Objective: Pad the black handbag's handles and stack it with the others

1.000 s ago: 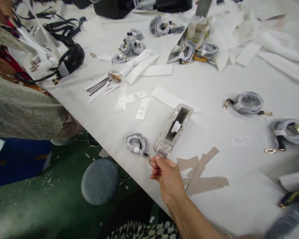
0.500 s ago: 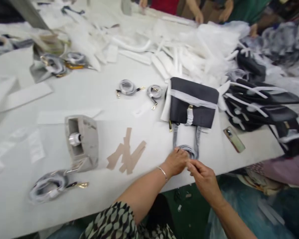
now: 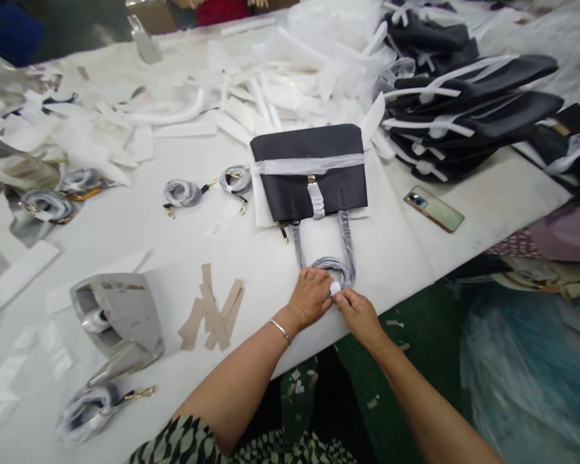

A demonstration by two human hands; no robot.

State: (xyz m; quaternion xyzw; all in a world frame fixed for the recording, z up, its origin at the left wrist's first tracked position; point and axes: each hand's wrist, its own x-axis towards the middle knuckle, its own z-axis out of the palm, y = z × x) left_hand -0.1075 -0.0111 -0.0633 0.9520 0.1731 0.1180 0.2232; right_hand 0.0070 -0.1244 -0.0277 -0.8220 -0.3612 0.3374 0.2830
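A black handbag [image 3: 314, 164] with a white band across it lies flat on the white table [image 3: 415, 245]. Its wrapped grey handle [image 3: 341, 261] loops toward the near edge. My left hand [image 3: 310, 296] rests on the bottom of that loop with curled fingers. My right hand [image 3: 357, 312] pinches a small white piece [image 3: 335, 288] against the handle, touching the left hand.
A grey tape dispenser [image 3: 118, 316] and several brown tape strips [image 3: 215, 309] lie to the left. Wrapped straps [image 3: 181, 192] with gold clips sit behind them, another strap [image 3: 84, 409] at the near left. A phone [image 3: 434, 209] lies right of the bag, stacked black bags [image 3: 468, 103] beyond.
The view swung right, from the dispenser to the handbag. My left hand left the strap clip by the dispenser; both hands now meet at the bag's handle loop with a white piece.
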